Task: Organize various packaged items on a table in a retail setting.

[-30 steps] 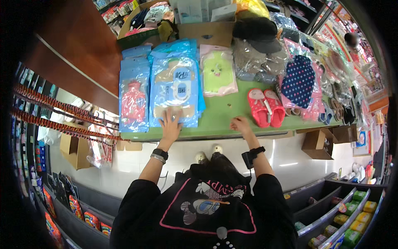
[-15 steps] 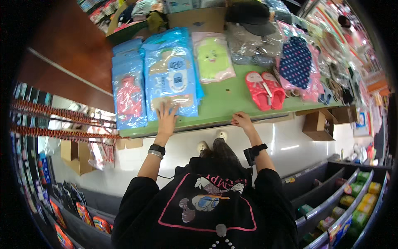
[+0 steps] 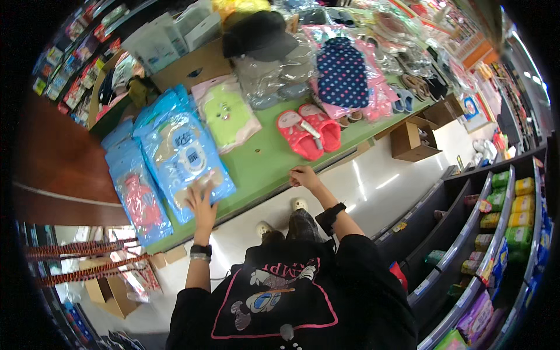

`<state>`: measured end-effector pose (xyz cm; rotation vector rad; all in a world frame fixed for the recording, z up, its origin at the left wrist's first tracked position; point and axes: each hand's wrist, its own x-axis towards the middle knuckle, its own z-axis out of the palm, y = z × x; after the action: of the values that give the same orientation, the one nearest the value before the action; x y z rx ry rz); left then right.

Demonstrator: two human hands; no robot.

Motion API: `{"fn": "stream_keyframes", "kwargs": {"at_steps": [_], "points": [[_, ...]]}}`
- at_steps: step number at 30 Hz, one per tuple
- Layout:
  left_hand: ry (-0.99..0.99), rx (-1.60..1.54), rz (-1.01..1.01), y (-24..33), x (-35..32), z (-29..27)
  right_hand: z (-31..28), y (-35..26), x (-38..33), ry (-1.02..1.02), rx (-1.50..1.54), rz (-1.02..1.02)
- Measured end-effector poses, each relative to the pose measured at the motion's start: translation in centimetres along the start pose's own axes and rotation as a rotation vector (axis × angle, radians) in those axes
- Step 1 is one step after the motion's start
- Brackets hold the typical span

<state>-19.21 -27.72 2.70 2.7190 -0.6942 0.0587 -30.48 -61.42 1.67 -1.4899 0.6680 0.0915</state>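
My left hand (image 3: 201, 199) lies flat with fingers spread on the lower end of a blue plastic-wrapped package (image 3: 189, 154). Beside it, on the left, is a narrower blue package (image 3: 140, 198) with a red-pink item inside. My right hand (image 3: 304, 177) hovers by the front edge of the green table (image 3: 256, 166), its fingers curled in and nothing visible in them. Just beyond that hand sits a pair of red slippers (image 3: 306, 133). A pink-edged package with a lime-green item (image 3: 224, 112) lies between the blue package and the slippers.
A dark cap (image 3: 261, 36) tops clear-wrapped goods at the back, next to a navy polka-dot item (image 3: 343, 73). An open carton (image 3: 413, 140) stands on the floor at right. Dark shelving (image 3: 449, 233) with packaged goods runs along my right side.
The view has swung to the right, so the table now slants and more of the right-hand shelves shows. My left hand stays on the blue package, and my right hand stays curled near the table edge.
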Motion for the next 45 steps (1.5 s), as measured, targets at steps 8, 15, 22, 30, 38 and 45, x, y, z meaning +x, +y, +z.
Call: {"fn": "stream_keyframes", "kwargs": {"at_steps": [8,15,22,30,38,45], "points": [[-0.096,-0.001,-0.051,3.4,0.2,-1.7,-11.2,-3.3,2.9,0.299,-0.112,-0.326],[-0.017,-0.032,-0.088,8.7,2.6,0.9,-25.1,-10.3,6.5,0.771,-0.256,-0.662],[0.071,-0.174,0.023,20.9,8.2,1.2,-32.8,-12.9,14.4,0.843,-0.414,-0.646],[0.080,-0.327,0.093,29.4,10.6,1.8,-30.8,-15.7,17.7,0.465,-0.127,-0.665],[0.067,-0.493,0.042,33.8,11.3,-1.9,-27.0,-22.8,2.6,0.020,-0.255,-1.035],[-0.351,-1.380,-0.355,33.4,11.3,0.9,-26.5,-23.4,-2.7,-0.632,-0.254,-0.802]]}}
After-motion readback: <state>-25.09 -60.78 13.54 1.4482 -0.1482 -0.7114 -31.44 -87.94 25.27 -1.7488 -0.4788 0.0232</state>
